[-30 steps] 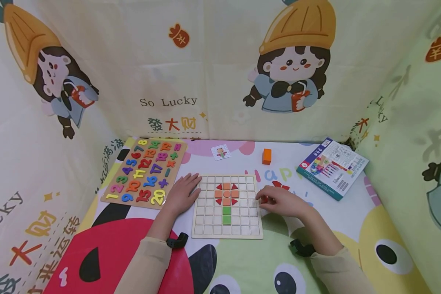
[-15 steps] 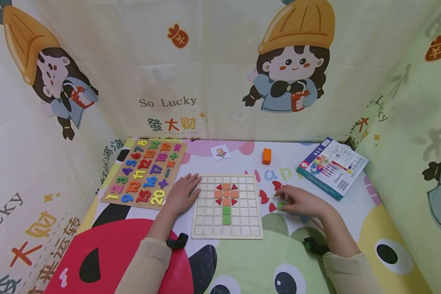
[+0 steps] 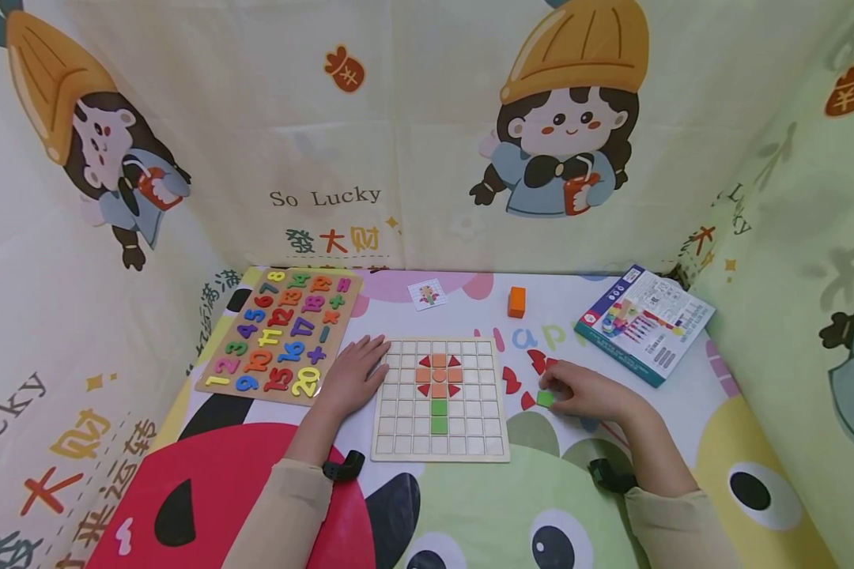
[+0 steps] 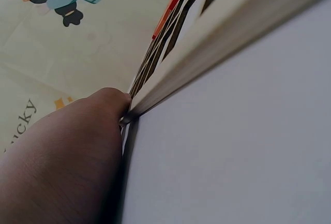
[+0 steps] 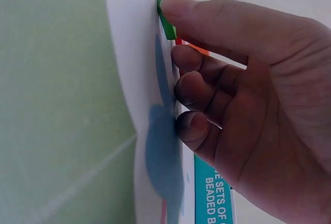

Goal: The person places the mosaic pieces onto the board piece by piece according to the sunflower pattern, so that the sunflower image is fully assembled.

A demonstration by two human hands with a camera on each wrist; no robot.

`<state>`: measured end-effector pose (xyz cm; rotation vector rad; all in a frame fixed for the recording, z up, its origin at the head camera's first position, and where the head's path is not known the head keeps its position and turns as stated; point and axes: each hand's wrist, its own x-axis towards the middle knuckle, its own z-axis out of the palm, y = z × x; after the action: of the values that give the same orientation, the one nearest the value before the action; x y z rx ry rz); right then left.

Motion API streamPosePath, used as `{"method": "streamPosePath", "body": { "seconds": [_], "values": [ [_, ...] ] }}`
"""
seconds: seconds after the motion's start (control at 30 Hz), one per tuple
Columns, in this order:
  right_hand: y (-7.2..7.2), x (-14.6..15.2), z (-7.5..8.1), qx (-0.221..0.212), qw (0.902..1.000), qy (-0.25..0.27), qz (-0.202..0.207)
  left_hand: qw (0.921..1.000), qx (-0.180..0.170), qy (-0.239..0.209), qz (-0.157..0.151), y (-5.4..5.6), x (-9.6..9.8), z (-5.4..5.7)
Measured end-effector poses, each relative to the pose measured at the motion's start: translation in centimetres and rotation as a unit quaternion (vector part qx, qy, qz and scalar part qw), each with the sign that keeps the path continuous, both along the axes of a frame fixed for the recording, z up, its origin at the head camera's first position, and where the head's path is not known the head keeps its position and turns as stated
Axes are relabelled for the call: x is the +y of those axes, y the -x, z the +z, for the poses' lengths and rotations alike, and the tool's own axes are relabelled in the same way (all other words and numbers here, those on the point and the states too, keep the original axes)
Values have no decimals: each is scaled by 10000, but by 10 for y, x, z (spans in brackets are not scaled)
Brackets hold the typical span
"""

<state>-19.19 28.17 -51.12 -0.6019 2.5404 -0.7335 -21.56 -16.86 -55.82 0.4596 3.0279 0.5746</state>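
Observation:
My left hand (image 3: 353,371) rests along the left edge of a wooden grid board (image 3: 406,446); in the left wrist view its thumb (image 4: 106,105) touches the board's edge. On the board, orange pieces (image 3: 439,361) and dark red triangles form a flower shape above two green squares (image 3: 438,416). Right of the board, my right hand (image 3: 583,391) holds a loose green square tile (image 3: 544,398) with thumb and fingertips close to the table. The thumb lies against this green tile (image 5: 164,14) in the right wrist view, other fingers curled below it; the index finger's contact is partly hidden.
Red rounded pieces (image 3: 511,381) lie between board and right hand. Behind stand an orange block (image 3: 516,303) and a small flower picture card (image 3: 427,295). A number puzzle board (image 3: 256,371) lies at left, a flat box (image 3: 644,325) at right. Printed cloth walls surround the table.
My right hand has moved right, from the board's right edge to the loose pieces, and now has its thumb at the green tile, which shows more. The left hand stays put.

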Motion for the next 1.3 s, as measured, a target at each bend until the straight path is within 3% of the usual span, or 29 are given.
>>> {"method": "streamPosePath", "body": {
  "seconds": [0.6, 0.8, 1.0, 1.3],
  "values": [
    [1, -5, 4, 165, 9997, -162, -71, 10000, -13, 37, 27, 0, 0, 0],
    [-3, -11, 12, 435, 9989, -134, -52, 10000, 25, -9, 10, -1, 0, 2],
    [-5, -36, 23, 621, 9980, 25, 79, 10000, -25, 14, 17, -1, 0, 0],
    [-13, -83, 29, 448, 9981, 299, 312, 10000, -42, 70, 50, 1, 0, -3]
  ]
}}
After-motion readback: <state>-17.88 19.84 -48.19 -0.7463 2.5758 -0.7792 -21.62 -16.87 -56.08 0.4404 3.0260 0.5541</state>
